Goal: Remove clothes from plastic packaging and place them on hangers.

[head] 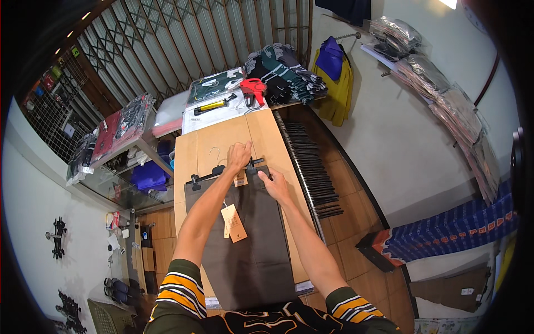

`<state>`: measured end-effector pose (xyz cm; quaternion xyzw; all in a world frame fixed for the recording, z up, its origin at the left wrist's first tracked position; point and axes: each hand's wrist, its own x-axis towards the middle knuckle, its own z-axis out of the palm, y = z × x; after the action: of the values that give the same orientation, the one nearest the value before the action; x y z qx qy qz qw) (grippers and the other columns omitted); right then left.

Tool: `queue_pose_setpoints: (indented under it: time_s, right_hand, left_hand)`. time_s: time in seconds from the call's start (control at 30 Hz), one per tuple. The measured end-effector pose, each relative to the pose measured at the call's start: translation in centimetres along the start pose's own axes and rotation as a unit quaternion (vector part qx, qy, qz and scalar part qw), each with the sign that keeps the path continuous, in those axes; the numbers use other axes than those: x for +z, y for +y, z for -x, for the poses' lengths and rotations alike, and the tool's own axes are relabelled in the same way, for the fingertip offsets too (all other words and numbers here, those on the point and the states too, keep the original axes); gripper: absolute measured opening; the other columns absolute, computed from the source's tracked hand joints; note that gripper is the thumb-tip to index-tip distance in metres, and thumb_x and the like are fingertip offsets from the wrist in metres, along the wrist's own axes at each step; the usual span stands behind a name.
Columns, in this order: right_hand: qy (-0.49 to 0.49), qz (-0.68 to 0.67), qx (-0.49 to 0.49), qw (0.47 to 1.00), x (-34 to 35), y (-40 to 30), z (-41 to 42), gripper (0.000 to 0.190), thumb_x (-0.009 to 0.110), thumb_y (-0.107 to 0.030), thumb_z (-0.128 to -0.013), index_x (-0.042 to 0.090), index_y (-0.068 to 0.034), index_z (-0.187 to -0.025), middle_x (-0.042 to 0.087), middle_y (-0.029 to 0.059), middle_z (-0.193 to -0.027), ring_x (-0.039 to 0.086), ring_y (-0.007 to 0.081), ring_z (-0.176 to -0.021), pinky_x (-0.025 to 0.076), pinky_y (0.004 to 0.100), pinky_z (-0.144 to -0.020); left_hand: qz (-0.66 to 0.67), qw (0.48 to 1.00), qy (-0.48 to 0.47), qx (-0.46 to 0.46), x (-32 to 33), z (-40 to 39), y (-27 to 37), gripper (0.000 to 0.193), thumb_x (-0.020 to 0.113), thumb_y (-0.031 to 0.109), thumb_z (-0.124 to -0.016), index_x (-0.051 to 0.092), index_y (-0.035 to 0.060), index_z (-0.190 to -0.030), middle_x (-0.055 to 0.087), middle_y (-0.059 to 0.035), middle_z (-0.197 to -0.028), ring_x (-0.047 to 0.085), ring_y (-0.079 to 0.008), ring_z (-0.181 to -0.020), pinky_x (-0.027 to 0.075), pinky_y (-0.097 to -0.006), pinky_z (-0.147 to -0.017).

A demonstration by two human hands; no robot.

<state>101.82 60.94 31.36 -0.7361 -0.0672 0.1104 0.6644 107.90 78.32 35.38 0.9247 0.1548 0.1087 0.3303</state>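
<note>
Dark grey-brown trousers [258,246] lie folded lengthwise on the cardboard-topped table [225,129], waistband away from me. A black clip hanger [204,177] with a metal hook lies along the waistband. Its left clip [195,182] sits on one waistband corner. My left hand [240,156] is closed at the hanger's right clip [255,162]; its fingertips are partly hidden. With my right hand [275,183] I pinch the waistband's right corner, thumb on top. Tan paper tags [234,223] lie on the cloth, and another tag [240,179] hangs by the waistband.
Beyond the cardboard lie a red tag gun [253,88], a yellow hand pump [213,105] and a pile of striped socks [283,71]. A rail of black hangers [311,167] runs along the table's right side. Bagged clothes [125,121] rest on a glass case at left.
</note>
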Motion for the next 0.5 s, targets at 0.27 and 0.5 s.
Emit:
queue_pose_setpoints:
  time_s: [0.27,0.5]
  right_hand:
    - [0.05,0.063,-0.094,0.992,0.3,0.5,0.0,0.031,0.059,-0.031,-0.095,0.06,0.0,-0.097,0.057,0.0085,-0.074,0.051,0.0163,-0.068,0.043,0.0341,-0.067]
    - [0.037,0.042,-0.08,0.995,0.4,2.0,-0.9,0.029,0.064,-0.028,-0.091,0.065,-0.001,-0.102,0.067,0.0145,-0.08,0.064,0.023,-0.076,0.048,0.0369,-0.073]
  left_hand:
    - [-0.028,0.999,-0.008,-0.026,0.4,1.7,0.3,0.058,0.046,0.044,-0.095,0.068,-0.0057,-0.075,0.064,-0.0321,-0.08,0.065,-0.0481,-0.081,0.049,-0.0523,-0.076]
    - [0.045,0.983,0.166,0.067,-3.7,6.5,-4.8,0.033,0.058,0.03,-0.092,0.063,-0.0003,-0.105,0.064,-0.0223,-0.102,0.06,-0.038,-0.101,0.046,-0.0444,-0.09]
